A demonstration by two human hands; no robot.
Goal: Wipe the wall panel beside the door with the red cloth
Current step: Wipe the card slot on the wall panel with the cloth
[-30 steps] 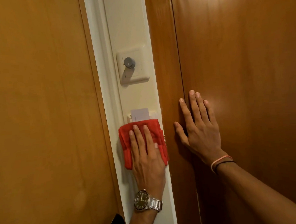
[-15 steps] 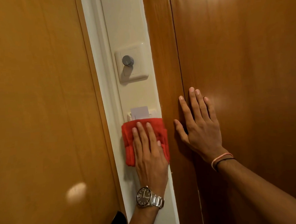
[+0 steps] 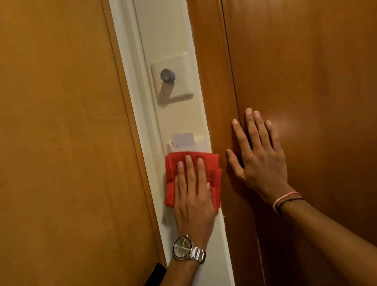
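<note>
- Nearest me, a wristwatch (image 3: 187,249) sat on the left wrist, low on the white wall panel (image 3: 164,28).
- The left hand (image 3: 192,199) lay flat and open, palm and fingers pressing the red cloth (image 3: 212,163) against the panel; that grip pinned the cloth and did not close round it.
- The folded cloth looked soft, light and limp; I judged a flat palm over its middle the best hold, since loose edges would bunch.
- To its right, the right hand (image 3: 261,161) rested open and empty on the wooden door (image 3: 309,49).
- Just above the cloth stood a key card (image 3: 183,139) in its slot; farther up, a knob switch (image 3: 168,75).
</note>
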